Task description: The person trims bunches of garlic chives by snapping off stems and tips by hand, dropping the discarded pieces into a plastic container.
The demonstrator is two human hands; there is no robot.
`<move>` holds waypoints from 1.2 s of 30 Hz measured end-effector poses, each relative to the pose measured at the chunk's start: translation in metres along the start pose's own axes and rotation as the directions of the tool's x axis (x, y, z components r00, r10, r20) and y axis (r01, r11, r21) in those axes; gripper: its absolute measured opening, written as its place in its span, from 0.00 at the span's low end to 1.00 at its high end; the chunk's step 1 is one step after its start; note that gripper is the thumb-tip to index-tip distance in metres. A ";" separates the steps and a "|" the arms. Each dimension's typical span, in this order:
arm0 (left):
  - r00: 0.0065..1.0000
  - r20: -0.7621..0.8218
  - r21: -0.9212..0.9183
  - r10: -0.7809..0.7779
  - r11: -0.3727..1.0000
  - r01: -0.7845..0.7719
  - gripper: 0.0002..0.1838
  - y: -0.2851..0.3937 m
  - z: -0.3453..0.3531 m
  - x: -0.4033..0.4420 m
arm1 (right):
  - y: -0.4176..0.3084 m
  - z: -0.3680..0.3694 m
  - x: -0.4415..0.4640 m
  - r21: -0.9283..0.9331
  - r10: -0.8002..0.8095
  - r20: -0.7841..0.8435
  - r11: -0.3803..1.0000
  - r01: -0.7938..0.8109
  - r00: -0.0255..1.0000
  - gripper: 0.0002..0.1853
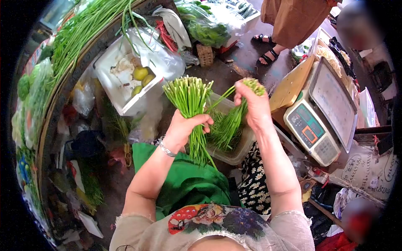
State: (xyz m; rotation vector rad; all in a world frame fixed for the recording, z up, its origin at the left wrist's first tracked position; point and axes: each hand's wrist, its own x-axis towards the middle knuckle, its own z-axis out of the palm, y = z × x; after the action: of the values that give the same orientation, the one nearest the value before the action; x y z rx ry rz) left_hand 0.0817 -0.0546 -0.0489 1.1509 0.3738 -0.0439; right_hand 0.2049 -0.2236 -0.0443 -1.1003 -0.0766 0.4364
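Observation:
My left hand (pixel 188 127) is wrapped round a thick bundle of green stalks (pixel 194 100), their pale cut ends up and thin tips hanging down over a green cloth on my lap. To its right, my right hand (pixel 253 102) grips a smaller bunch of green stalks (pixel 232 127), with its cut ends at the top and one stalk sticking out toward the left bundle. Below and between both hands stands a clear plastic tub (pixel 240 154) holding more thin green stalks.
A white foam box (pixel 113 90) with several yellow-green fruits stands ahead left. Long greens (pixel 83 31) lie on a curved counter at left. A digital scale (pixel 312 127) is at right. A person in sandals (pixel 268 54) stands ahead, near bagged vegetables (pixel 205 29).

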 end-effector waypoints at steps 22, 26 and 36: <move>0.994 -0.104 -0.083 -0.013 0.997 0.004 0.12 0.019 -0.022 -0.002 | -0.028 -0.034 0.009 0.202 -0.051 -0.090 0.977 0.068 0.995 0.09; 0.999 0.002 -0.082 0.048 0.995 -0.048 0.11 0.012 -0.004 -0.005 | -0.015 -0.009 0.003 0.024 -0.014 0.020 1.000 0.013 1.000 0.12; 0.989 0.146 -0.018 -0.030 0.999 0.033 0.16 0.003 0.007 -0.008 | 0.006 0.010 -0.006 -0.026 0.072 0.139 0.997 -0.069 0.988 0.10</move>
State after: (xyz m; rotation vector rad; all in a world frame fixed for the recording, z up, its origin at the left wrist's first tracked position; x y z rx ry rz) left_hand 0.0771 -0.0614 -0.0417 1.1142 0.2616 -0.1506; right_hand 0.1947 -0.2157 -0.0440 -1.0949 -0.1658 0.5775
